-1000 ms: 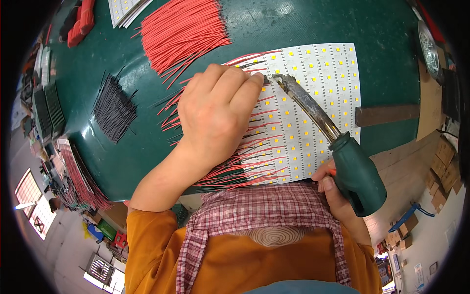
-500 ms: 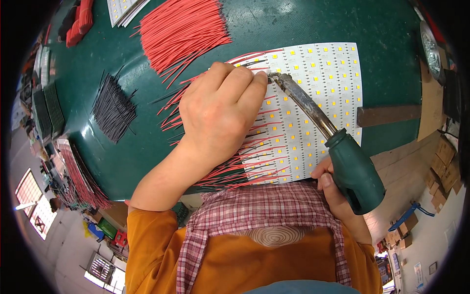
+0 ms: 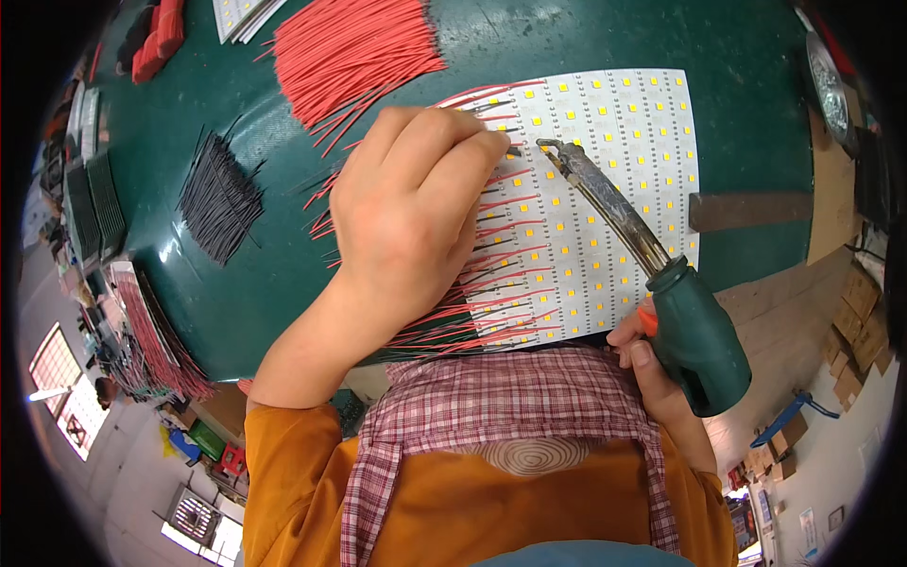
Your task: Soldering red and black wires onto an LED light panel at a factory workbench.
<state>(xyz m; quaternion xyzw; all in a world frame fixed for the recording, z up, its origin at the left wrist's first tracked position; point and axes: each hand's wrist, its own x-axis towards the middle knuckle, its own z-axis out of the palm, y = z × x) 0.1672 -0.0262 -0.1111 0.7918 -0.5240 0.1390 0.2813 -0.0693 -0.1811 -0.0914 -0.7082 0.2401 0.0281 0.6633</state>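
Note:
A white LED board (image 3: 652, 123) with rows of small yellow LEDs lies on the table. Red and black wires (image 3: 505, 274) run from its left part out past its left edge. My left hand (image 3: 402, 194) rests over these wires, fingers pinched together; a short dark wire end (image 3: 513, 151) shows at the fingertips, mostly hidden by them. My right hand (image 3: 652, 369) grips a soldering iron (image 3: 694, 331) with a green handle and an orange trigger-like piece. Its blackened tip sits just right of my left fingertips, over the board and apart from them.
Past the board lies a big bundle of red wires (image 3: 354, 57); a smaller bundle of black wires (image 3: 219, 198) is to the left. More LED boards (image 3: 241, 17) are stacked at the far edge. A dark flat bar (image 3: 751, 213) lies right of the board on the green table (image 3: 283, 312).
The iron's tip has drawn back right from my left fingertips, and the orange piece now shows beside its handle. The board has shifted slightly away from me; my left hand moved a little left.

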